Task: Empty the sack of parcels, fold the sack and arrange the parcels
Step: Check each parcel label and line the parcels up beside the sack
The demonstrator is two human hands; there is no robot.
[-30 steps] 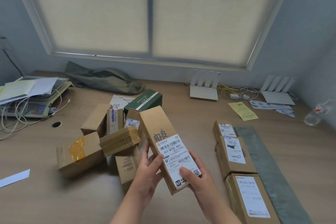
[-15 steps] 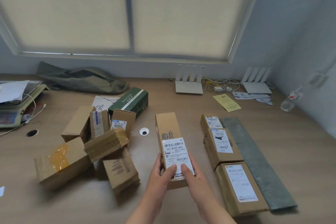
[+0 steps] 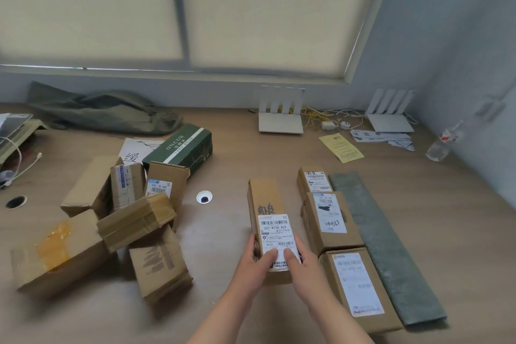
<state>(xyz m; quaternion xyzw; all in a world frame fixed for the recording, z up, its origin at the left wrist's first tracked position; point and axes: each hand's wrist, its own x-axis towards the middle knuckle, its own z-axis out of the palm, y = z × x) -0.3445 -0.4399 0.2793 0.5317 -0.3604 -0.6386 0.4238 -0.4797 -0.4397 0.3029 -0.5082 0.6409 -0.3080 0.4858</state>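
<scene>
A long cardboard parcel (image 3: 266, 204) with a white label lies flat on the wooden table (image 3: 231, 165), left of a row of three labelled parcels (image 3: 331, 220). My left hand (image 3: 255, 262) and my right hand (image 3: 303, 262) grip its near end from either side, thumbs on the label. A folded grey-green sack (image 3: 377, 240) lies flat to the right of the row. A loose heap of several cardboard parcels (image 3: 134, 220) sits at the left, with a dark green box (image 3: 181, 148) behind it.
A crumpled olive bag (image 3: 103, 112) lies under the window. Two white routers (image 3: 280, 114) with cables stand at the back, with a yellow leaflet (image 3: 340, 146) and papers near them. A plastic bottle (image 3: 444, 142) lies at the right wall. A cable hole (image 3: 204, 197) sits mid-table.
The long parcel was held up in both hands; it has come down and to the right, and now lies flat beside the row of three parcels.
</scene>
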